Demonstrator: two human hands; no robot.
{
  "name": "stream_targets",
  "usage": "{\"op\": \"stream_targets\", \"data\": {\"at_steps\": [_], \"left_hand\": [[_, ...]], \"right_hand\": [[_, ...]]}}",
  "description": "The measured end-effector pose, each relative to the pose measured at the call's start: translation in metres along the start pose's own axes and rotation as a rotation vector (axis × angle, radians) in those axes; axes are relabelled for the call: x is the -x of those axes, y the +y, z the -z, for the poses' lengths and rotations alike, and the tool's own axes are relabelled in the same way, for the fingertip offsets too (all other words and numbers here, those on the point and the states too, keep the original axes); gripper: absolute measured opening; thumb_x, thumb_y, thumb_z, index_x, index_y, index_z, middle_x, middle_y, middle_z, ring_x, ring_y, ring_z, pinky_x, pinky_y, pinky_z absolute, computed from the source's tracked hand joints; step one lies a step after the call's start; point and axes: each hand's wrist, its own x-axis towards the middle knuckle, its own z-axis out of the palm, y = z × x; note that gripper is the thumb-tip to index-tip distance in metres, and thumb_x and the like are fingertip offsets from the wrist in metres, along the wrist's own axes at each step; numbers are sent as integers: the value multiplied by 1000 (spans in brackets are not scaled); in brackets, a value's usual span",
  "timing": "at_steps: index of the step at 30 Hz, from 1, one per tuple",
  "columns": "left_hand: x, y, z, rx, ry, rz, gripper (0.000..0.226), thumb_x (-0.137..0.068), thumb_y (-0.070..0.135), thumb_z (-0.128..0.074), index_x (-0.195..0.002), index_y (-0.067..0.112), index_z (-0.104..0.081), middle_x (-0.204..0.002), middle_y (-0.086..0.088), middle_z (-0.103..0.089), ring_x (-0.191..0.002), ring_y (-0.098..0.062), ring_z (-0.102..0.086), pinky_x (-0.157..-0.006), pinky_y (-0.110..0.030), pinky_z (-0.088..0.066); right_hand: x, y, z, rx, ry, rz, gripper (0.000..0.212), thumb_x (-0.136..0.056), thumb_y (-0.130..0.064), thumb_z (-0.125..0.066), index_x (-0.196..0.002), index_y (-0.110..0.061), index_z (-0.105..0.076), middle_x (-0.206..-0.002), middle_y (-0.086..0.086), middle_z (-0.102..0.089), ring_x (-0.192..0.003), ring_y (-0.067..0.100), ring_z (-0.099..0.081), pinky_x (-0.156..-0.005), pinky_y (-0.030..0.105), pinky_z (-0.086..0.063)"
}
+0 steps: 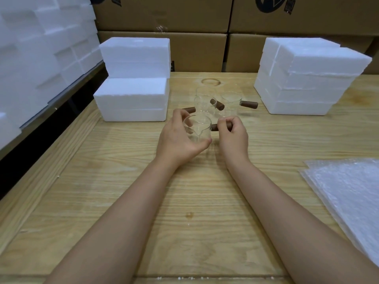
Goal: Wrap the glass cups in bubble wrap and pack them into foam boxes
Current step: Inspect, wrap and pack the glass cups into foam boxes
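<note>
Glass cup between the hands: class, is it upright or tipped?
Upright: the glass cup shows its open rim facing up, handle level in the right hand, left hand round its body.

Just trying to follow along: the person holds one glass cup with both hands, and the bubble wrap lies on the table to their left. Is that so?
Not quite: the head view shows the bubble wrap on the table to their right. The left hand and right hand do hold one glass cup.

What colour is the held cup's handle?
Dark brown. The handle of the glass cup, pinched by the right hand, shows best in head view.
</note>
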Motion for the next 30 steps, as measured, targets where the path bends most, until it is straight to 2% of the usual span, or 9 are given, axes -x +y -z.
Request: {"op": "stream_targets", "data": {"at_steps": [5, 8, 11, 15, 16, 19, 22, 26, 30], "left_hand": [[-2, -3, -2, -59, -36, 47, 70, -56, 45, -78, -105, 32, -30, -99, 7, -57, -84, -11, -64, -76, -32, -49], [-1, -3, -3, -97, -54, 68, 71, -52, 51, -71, -107, 33, -31, -100, 7, -58, -90, -13, -63, -78, -32, -48], [0, -2, -3, -118, -61, 74, 71, -49, 55, -66, -106, 34, -28, -98, 8, -57, -89, -15, -59, -75, -29, -43], [-1, -2, -1, -142, -82, 89, 71, -56, 51, -75, -108, 28, -32, -101, 8, -56, -92, -20, -58, -85, -34, -44], [-1, -2, -1, -144, -89, 96, 72, -58, 49, -77, -111, 27, -33, -102, 8, -56, -94, -20, -58, -88, -36, -45], [-1, -1, 1, -134, -118, 108, 73, -62, 49, -78, -116, 26, -33, -105, 10, -55, -97, -18, -58, -91, -40, -46], [1, -1, 2, -110, -138, 125, 75, -64, 50, -78, -120, 26, -33, -107, 10, -54, -100, -19, -58, -91, -41, -47], [3, 0, 4, -85, -153, 127, 78, -66, 50, -78, -124, 25, -32, -109, 10, -52, -100, -17, -57, -92, -40, -46], [3, 0, 6, -56, -170, 121, 80, -66, 51, -79, -126, 25, -32, -109, 11, -50, -95, -12, -55, -92, -37, -46]], "right_hand": [[0, 1, -1, 111, -16, -9, 11, -92, -19, -53, -83, -14, -56, -70, -14, -58, -61, -9, -53, -56, 5, -37], [1, -1, -1, 249, -38, 0, 13, -92, -19, -51, -83, -11, -56, -73, -10, -58, -75, 9, -56, -64, 20, -39], [3, -1, -1, 369, -67, 51, 18, -94, -22, -48, -90, -9, -59, -91, 4, -63, -98, 26, -55, -84, 34, -42], [1, -17, 16, 525, -38, 75, 30, -98, -31, -45, -114, -10, -58, -119, 9, -56, -117, 28, -43, -97, 31, -29], [-1, -27, 24, 535, -48, 91, 29, -98, -31, -45, -114, -10, -57, -119, 9, -56, -115, 27, -45, -96, 31, -32], [-6, -62, 61, 631, -97, 132, 20, -97, -32, -47, -103, -16, -57, -97, 2, -57, -90, 19, -49, -74, 28, -35], [-8, -75, 123, 1016, -66, 139, 29, -95, -41, -47, -85, -14, -53, -83, 5, -56, -81, 26, -49, -66, 32, -34], [-10, -39, 198, 1294, 22, -105, 46, -91, -37, -54, -60, -6, -43, -58, 17, -51, -66, 39, -57, -69, 46, -51], [-17, 24, 236, 1423, -146, -300, 49, -90, -22, -62, -48, -11, -38, -47, 4, -39, -51, 22, -43, -63, 34, -39]]}}
